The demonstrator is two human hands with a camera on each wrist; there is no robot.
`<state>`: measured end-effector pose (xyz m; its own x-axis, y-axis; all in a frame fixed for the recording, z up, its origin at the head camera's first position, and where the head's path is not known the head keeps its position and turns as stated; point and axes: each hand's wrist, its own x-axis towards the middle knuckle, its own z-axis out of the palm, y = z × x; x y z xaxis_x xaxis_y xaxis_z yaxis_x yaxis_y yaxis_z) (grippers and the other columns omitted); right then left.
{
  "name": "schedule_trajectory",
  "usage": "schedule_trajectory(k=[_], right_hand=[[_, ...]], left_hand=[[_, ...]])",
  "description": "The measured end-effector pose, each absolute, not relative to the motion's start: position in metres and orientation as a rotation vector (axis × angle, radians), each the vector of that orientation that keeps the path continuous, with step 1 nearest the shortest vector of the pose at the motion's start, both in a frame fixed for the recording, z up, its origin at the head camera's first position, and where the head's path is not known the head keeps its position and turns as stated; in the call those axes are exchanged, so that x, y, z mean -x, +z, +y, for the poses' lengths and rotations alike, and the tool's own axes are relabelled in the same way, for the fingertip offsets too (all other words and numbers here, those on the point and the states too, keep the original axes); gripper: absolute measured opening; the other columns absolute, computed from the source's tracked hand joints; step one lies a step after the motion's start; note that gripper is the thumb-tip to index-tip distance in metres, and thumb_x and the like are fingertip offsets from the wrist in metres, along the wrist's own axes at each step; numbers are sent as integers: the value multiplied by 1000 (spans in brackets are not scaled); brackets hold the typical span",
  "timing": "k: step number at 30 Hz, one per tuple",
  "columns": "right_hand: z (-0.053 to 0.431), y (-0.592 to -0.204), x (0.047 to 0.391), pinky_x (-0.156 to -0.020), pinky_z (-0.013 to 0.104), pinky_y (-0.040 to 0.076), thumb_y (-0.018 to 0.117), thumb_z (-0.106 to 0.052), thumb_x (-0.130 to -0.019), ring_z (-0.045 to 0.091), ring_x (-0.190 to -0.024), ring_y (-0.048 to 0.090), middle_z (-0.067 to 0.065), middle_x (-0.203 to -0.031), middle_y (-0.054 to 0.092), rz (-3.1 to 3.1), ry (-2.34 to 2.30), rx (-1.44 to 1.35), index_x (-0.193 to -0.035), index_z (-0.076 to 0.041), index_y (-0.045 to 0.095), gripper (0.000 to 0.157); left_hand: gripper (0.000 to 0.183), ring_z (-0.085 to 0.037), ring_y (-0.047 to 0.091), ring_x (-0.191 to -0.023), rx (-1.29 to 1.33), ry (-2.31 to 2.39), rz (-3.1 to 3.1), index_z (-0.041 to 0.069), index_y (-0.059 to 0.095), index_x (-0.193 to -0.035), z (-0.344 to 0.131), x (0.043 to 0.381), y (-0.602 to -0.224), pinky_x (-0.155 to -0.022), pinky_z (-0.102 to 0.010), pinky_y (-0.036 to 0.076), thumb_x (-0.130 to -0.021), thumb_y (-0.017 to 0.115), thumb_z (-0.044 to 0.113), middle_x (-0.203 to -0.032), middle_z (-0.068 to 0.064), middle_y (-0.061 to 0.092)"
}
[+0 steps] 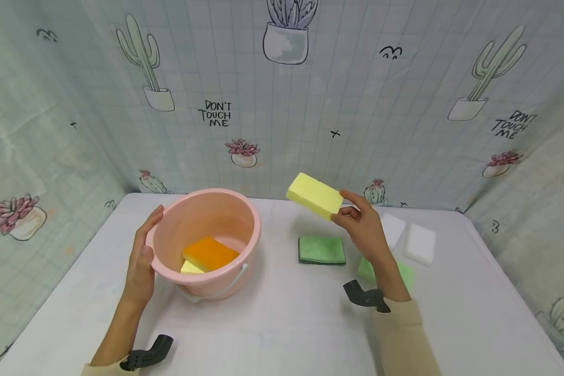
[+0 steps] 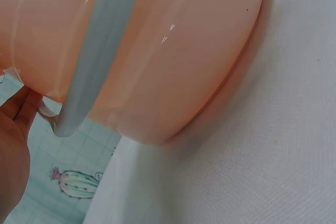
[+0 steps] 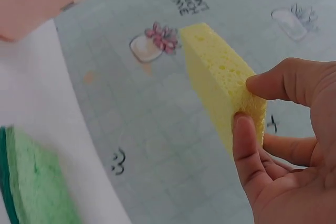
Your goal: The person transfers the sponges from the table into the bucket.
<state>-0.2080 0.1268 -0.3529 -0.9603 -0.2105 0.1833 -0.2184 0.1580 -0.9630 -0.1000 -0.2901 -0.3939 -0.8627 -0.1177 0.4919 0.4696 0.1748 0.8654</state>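
Note:
My right hand (image 1: 364,230) pinches a yellow sponge block (image 1: 315,196) at one end, between thumb and fingertips, and holds it tilted above the table. In the right wrist view the sponge (image 3: 223,80) shows small pores on its narrow side. My left hand (image 1: 141,261) rests against the left outer side of a pink bucket (image 1: 251,250), fingers extended along it below the rim. Inside the bucket lie an orange sponge (image 1: 211,253) and, partly beneath it, a pale yellow one (image 1: 190,267). The left wrist view shows the bucket's grey handle (image 2: 100,51) hanging down its side.
A green sponge with a dark underside (image 1: 321,249) lies right of the bucket. Two white sponges (image 1: 420,244) and a light green sponge (image 1: 404,274) lie near my right forearm. A cactus-print curtain (image 1: 301,104) surrounds the white table (image 1: 263,334).

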Motion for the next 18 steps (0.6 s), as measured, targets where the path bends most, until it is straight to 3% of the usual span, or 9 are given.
schedule_trajectory(k=[8, 18], right_hand=[[102, -331, 198, -75, 18, 49, 66, -1, -87, 14, -91, 55, 10, -130, 40, -2222, 2086, -671, -141, -6, 45, 58], [64, -319, 187, -70, 22, 49, 69, -2, -84, 20, -86, 56, 12, -122, 43, -2255, 2068, -804, -137, -6, 47, 58]], left_hand=[[57, -24, 24, -139, 356, -1754, -1996, 9, 33, -148, -292, 102, -394, -100, -18, 36, -96, 42, 33, -157, -5, 21], [58, -24, 24, -139, 319, -1728, -2022, 10, 34, -147, -291, 98, -394, -100, -17, 36, -96, 42, 35, -156, -4, 22]])
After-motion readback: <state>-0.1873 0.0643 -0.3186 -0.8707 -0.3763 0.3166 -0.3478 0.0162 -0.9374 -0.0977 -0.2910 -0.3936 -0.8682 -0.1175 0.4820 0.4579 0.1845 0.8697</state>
